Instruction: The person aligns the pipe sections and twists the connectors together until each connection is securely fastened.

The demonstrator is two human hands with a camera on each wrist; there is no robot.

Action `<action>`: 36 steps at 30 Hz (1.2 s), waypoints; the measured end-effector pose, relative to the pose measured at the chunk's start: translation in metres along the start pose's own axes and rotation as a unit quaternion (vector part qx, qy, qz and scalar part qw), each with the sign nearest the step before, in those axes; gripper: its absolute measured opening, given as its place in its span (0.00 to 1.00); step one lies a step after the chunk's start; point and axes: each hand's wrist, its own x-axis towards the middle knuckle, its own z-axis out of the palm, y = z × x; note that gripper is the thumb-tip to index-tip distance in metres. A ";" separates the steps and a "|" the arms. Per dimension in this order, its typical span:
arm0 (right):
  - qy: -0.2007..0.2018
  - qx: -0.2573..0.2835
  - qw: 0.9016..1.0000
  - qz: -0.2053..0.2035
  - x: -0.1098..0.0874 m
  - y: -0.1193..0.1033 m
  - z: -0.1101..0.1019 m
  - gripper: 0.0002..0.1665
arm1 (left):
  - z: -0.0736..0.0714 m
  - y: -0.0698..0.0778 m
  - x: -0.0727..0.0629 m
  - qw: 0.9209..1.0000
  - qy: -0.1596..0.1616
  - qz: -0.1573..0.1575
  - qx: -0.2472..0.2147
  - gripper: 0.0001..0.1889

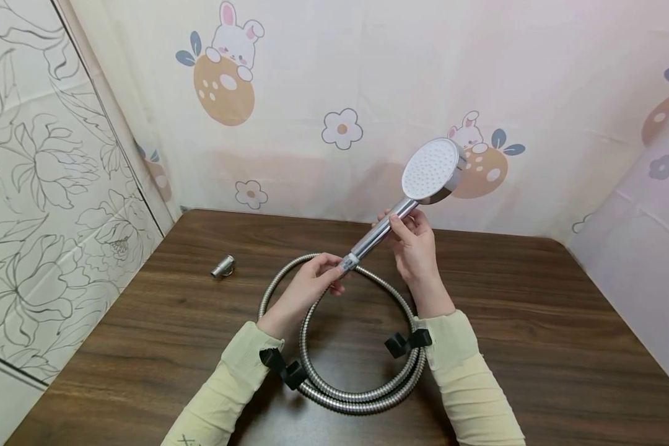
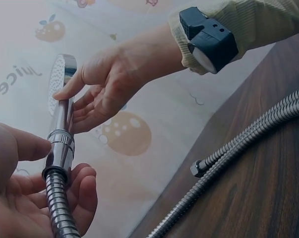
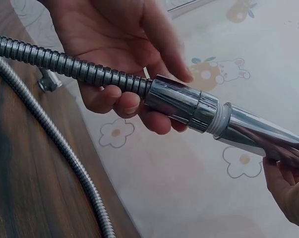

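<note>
Above the table, left hand pinches the hose nut (thumb on top); right hand grips the shower head handle, just beyond.

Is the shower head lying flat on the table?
No, both hands hold the shower head up above the table.

Hidden under both pale green sleeves: parts of the coiled ribbed steel hose on the dark wood-grain table. Cut off by the right wrist view's edge: the round white-faced chrome shower head, only its handle showing. Too small to identify from the head view: a short chrome fitting. Cropped at the left wrist view's corner: most of the left hand.
</note>
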 end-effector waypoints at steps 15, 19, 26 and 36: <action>0.025 0.052 0.998 -0.022 -0.009 0.008 -0.003 0.09 | -0.001 0.002 0.000 1.000 0.018 -0.004 0.007 0.12; 0.026 0.062 0.997 -0.032 -0.009 0.009 -0.003 0.09 | -0.002 0.001 0.001 1.000 0.026 0.003 0.003 0.12; 0.024 0.072 0.997 -0.031 -0.009 0.009 -0.003 0.09 | -0.002 0.002 0.003 0.999 0.032 0.004 -0.010 0.12; 0.025 0.079 0.996 -0.031 -0.008 0.011 -0.004 0.09 | -0.001 0.000 0.007 0.999 0.036 0.011 -0.007 0.12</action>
